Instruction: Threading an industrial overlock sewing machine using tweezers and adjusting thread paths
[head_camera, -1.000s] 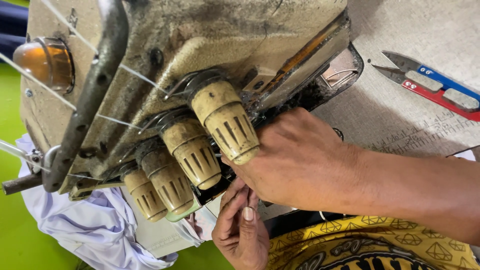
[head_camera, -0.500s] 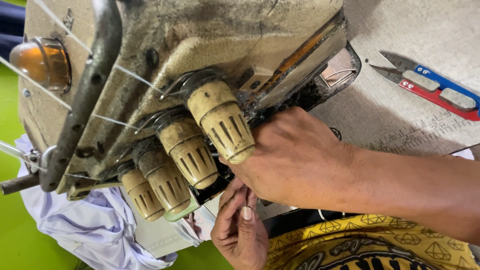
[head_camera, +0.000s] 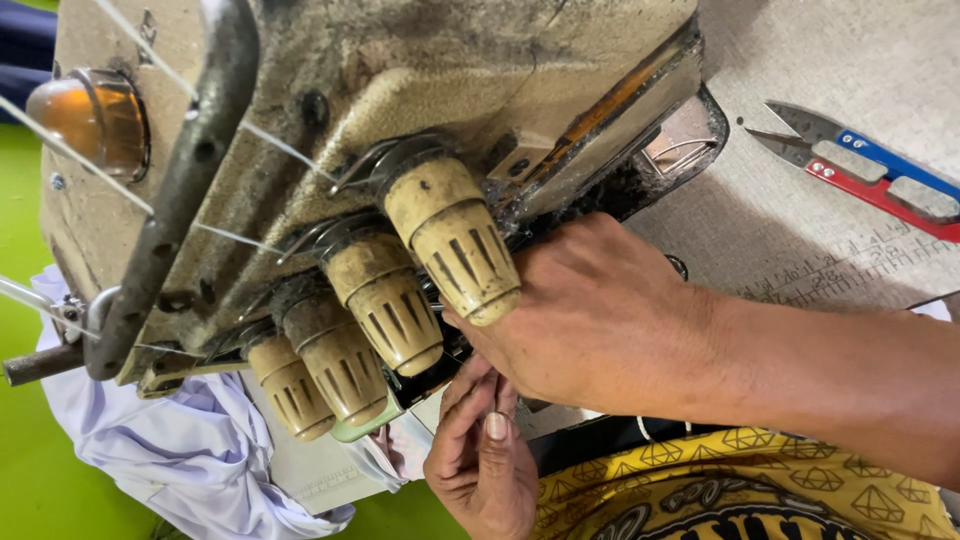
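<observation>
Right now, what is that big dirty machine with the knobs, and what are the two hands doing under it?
This picture comes from a camera worn on a person's head, looking down at their own hands. The big beige thing is a worn sewing machine. The four ribbed, cream-coloured knobs stick out in a row, and thin threads run across the machine's body. An amber dome sits at its upper left.

The right hand reaches in from the right, with its fingers hidden under the machine just below the knobs. The left hand comes up from below and meets it there. What the fingers pinch is hidden, so I cannot tell.

White cloth lies bunched under the machine at the lower left. On the grey table lies a small pair of thread snips with blue and red handles.
</observation>
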